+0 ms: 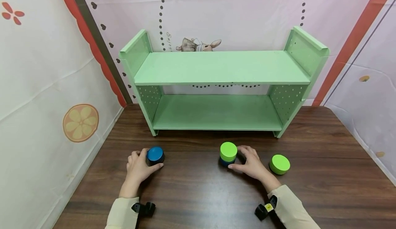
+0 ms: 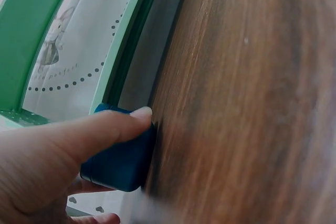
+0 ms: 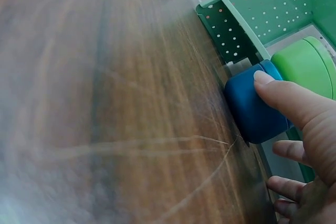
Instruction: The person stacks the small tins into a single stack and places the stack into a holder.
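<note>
On the left of the table, a small round blue jar (image 1: 155, 155) stands upright. My left hand (image 1: 138, 167) holds it from the left, thumb in front and forefinger at its side; in the left wrist view the thumb lies across the blue jar (image 2: 118, 161). Right of centre, a lime green jar (image 1: 228, 150) sits on top of a second blue jar (image 1: 227, 162). My right hand (image 1: 251, 163) curves round this stack from the right, its thumb on the lower blue jar (image 3: 252, 106). A second green jar (image 1: 279, 164) stands just beyond the right wrist.
A light green two-tier shelf (image 1: 221, 67) stands at the back of the dark wooden table (image 1: 191, 194). Printed cloth (image 1: 247, 15) hangs behind it and at both sides. Each wrist wears a small black camera, and both sleeves are beige.
</note>
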The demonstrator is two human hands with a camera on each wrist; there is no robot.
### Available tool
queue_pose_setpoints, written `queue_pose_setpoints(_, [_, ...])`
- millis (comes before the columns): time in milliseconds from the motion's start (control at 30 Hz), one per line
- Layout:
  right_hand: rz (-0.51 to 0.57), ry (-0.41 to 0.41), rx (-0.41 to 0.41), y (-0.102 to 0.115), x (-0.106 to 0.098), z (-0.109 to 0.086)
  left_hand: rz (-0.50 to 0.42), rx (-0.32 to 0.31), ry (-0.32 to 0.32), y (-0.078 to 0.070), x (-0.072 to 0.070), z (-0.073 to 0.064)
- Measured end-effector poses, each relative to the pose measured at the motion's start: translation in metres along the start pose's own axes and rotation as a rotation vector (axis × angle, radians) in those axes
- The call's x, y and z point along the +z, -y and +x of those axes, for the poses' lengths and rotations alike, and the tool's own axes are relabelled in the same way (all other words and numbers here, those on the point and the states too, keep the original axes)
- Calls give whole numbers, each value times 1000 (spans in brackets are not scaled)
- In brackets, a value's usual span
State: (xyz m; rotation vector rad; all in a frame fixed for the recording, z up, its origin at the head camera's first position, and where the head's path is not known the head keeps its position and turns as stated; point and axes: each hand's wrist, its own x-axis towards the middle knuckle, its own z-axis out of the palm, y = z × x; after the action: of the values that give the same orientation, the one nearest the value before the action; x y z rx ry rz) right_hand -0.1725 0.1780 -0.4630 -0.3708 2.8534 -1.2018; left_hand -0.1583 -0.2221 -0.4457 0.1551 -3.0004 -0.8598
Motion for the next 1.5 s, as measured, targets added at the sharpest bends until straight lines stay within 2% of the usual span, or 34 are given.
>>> queue_pose_setpoints(367, [0, -13, -2, 0, 1, 0, -1, -6, -6, 1, 1, 2])
queue_pose_setpoints(833, [20, -30, -26, -2, 4, 0, -47, -16, -22, 1, 2, 2])
queue_pose_setpoints(1500, [33, -59, -58, -3, 6, 1, -63, -1, -45, 4, 6, 7])
